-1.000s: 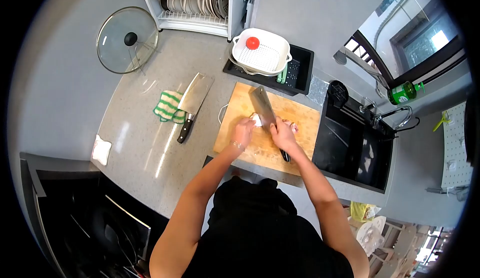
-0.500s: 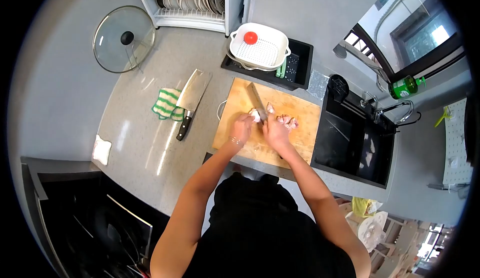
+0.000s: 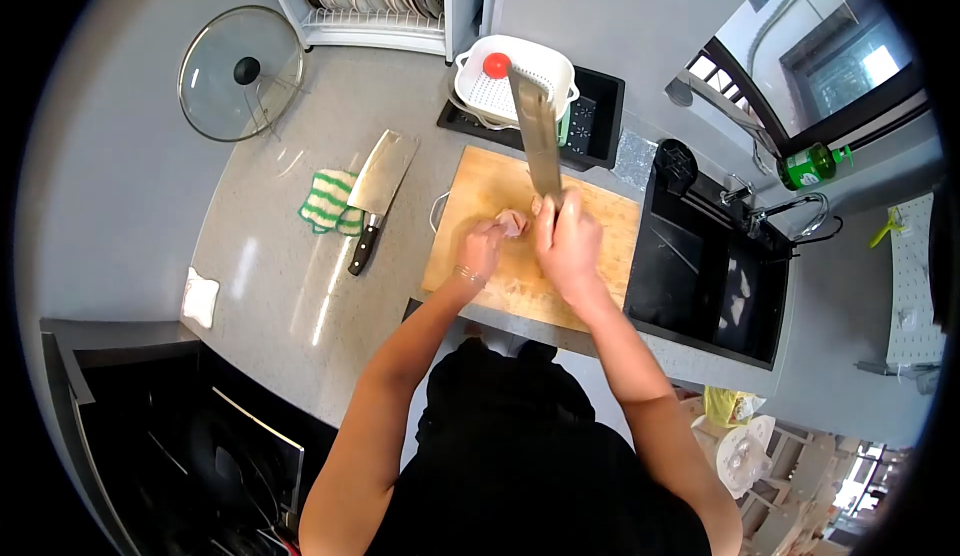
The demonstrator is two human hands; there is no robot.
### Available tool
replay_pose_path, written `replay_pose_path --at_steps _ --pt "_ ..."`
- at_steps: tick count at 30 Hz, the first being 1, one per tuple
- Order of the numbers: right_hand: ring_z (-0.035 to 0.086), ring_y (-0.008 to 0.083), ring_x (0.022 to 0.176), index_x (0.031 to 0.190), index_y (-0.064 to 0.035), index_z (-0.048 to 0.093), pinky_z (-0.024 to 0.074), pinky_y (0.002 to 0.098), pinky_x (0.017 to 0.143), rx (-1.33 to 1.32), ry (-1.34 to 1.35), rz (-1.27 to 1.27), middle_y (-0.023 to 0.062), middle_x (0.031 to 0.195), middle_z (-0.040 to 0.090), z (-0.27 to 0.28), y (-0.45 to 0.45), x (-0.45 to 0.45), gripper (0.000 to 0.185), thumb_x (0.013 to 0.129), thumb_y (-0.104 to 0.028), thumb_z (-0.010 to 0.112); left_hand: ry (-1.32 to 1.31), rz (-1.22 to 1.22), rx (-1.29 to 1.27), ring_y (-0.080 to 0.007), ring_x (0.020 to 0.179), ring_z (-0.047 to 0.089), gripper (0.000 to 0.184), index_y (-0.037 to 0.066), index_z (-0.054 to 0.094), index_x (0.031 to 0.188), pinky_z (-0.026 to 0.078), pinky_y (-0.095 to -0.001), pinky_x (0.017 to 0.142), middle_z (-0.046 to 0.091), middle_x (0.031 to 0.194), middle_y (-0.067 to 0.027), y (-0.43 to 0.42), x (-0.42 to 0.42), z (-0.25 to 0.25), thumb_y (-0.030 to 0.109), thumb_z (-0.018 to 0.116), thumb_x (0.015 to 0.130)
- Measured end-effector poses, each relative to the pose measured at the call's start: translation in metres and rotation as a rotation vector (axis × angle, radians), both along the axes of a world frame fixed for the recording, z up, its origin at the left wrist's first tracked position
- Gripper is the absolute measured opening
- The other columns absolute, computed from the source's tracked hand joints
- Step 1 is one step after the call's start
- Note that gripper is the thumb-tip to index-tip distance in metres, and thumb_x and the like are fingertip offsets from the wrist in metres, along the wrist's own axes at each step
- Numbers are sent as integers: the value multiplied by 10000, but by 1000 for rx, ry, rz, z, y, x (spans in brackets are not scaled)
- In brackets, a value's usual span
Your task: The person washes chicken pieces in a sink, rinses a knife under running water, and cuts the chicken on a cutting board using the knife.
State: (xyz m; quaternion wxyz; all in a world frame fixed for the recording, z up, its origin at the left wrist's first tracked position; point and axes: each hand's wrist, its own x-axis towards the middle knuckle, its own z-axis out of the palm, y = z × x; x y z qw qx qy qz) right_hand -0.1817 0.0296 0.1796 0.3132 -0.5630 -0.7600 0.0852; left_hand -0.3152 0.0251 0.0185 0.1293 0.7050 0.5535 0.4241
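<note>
My right hand (image 3: 570, 246) is closed around the handle of a cleaver (image 3: 540, 136), whose blade is raised above the wooden cutting board (image 3: 480, 181) and points toward the back of the counter. My left hand (image 3: 481, 247) is closed, its fingertips holding the edge of a piece of pale pink raw meat (image 3: 513, 223) on the board. The blade is apart from that piece. Cut pieces farther right are hidden behind my right hand.
A second cleaver (image 3: 382, 181) lies left of the board beside a green-striped cloth (image 3: 330, 202). Behind the board, a white colander basket (image 3: 545, 61) with a red object (image 3: 496, 66) sits over a black tray (image 3: 598, 121). The black sink (image 3: 675, 276) is at the right.
My right hand has lifted the cleaver from the meat up above the board. My left hand still holds the meat at nearly the same spot.
</note>
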Motion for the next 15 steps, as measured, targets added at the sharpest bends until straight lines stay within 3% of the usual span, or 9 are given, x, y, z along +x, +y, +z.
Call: replay_pose_path --at_steps 1,2,6,9,10,13,14,15 --pt "591 367 522 905 -19 464 449 483 482 -9 -57 -33 189 592 590 -20 -4 0 227 910 -244 490 -2 -3 0 -324 780 620 125 15 690 859 509 -384 716 653 850 -163 1 -1 1 4 617 757" --pt "620 368 583 964 8 488 472 475 518 -230 -299 -55 197 627 610 -61 -5 1 251 885 -230 501 3 3 9 -325 777 618 126 13 689 858 506 -387 713 652 847 -163 1 -1 -3 3 617 756" --pt "636 393 705 1067 10 516 496 501 642 -425 -234 16 238 721 635 -92 4 13 313 840 -205 505 5 16 54 -322 777 614 135 19 678 856 505 -390 706 650 853 -155 4 0 -14 -1 596 750" --pt "600 443 685 1020 19 495 475 516 645 -488 -183 -8 274 747 607 -99 7 15 275 879 -216 480 -14 7 81 -320 789 618 139 24 675 854 508 -385 713 654 864 -153 8 -1 -10 -5 594 744" --pt "578 461 653 1019 23 500 471 517 625 -467 -53 20 289 766 596 -109 9 23 289 879 -230 486 -23 7 76 -323 792 621 133 18 681 853 509 -385 721 657 862 -159 7 -2 -10 -5 613 742" --pt "637 381 653 1156 -6 499 491 491 602 -836 435 93 236 815 647 -113 19 52 344 898 -233 471 -64 -9 40 -313 797 618 160 27 683 863 503 -376 735 657 858 -143 4 -4 -11 -14 613 725" --pt "665 312 671 1186 -34 496 503 463 610 -851 380 97 225 902 659 -113 21 54 370 924 -295 473 -82 -15 25 -306 799 615 176 34 681 868 500 -371 738 656 857 -133 4 -3 -13 -18 604 718" --pt "667 275 772 1246 -64 473 498 443 698 -639 127 93 214 986 651 -106 22 51 404 926 -311 477 -72 -13 22 -311 805 615 173 37 683 870 501 -368 745 657 870 -140 6 -2 -15 -5 618 715"
